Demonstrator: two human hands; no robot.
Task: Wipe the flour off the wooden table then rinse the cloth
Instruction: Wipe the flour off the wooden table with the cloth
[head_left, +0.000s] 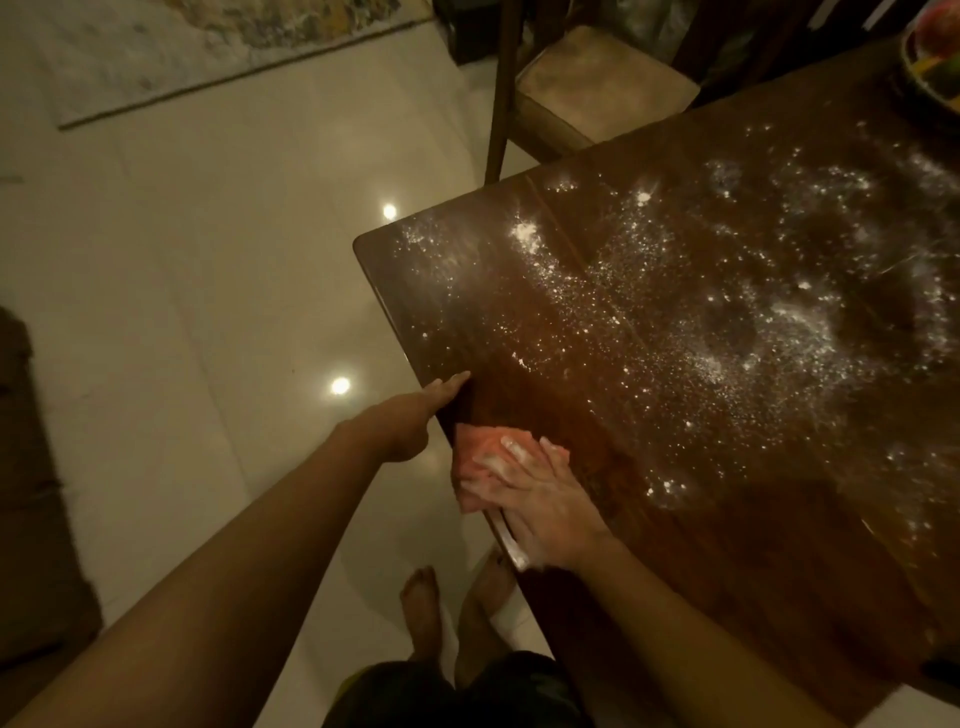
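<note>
While the right hand (530, 493) presses the pink cloth (478, 452) at the wooden table's (727, 561) seven-o'clock edge, left hand (415, 415) straight-fingered alongside, two-o'clock flour (779, 322) awaits wiping.

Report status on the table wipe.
Right hand flat on pink cloth at table edge. Left hand open against edge. Flour across most of top. Bowl at far corner.

A home dining room: wooden table (675, 467), cushioned chair (597, 83), tiled floor (208, 260).
</note>
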